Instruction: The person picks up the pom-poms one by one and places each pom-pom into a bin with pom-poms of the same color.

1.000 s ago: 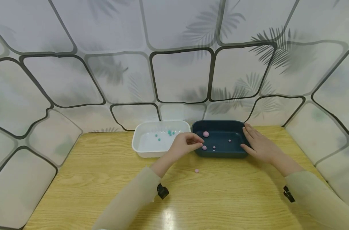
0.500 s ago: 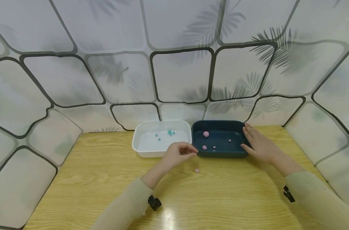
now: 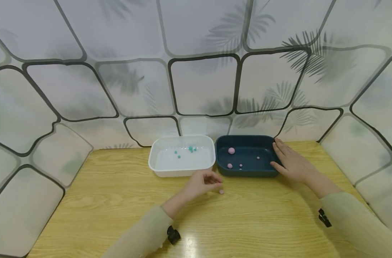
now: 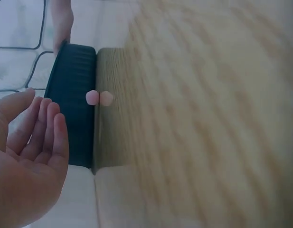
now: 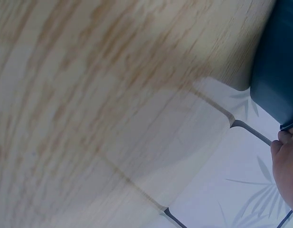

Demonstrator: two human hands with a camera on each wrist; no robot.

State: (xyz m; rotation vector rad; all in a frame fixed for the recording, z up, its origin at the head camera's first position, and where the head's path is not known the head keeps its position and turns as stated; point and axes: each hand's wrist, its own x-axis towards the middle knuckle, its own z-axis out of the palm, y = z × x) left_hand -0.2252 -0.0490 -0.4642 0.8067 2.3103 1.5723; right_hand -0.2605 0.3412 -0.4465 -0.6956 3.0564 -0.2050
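My left hand hovers over the table in front of the two trays, fingers loosely bent and thumb apart from them. Just beyond its fingertips a small pink ball lies on the wood. The left wrist view shows a gap between this ball and the fingers. My right hand rests at the right end of the dark blue tray, its fingers extended along the rim. Inside that tray lie several pink balls of different sizes. In the right wrist view the hand is only partly visible.
A white tray stands beside the dark blue one on the left, with several small green balls in it. Both trays sit near the back edge of the wooden table, against a patterned backdrop.
My left hand has moved from over the dark blue tray's left end back to the table, near the loose pink ball. The right hand has stayed on the tray's end.
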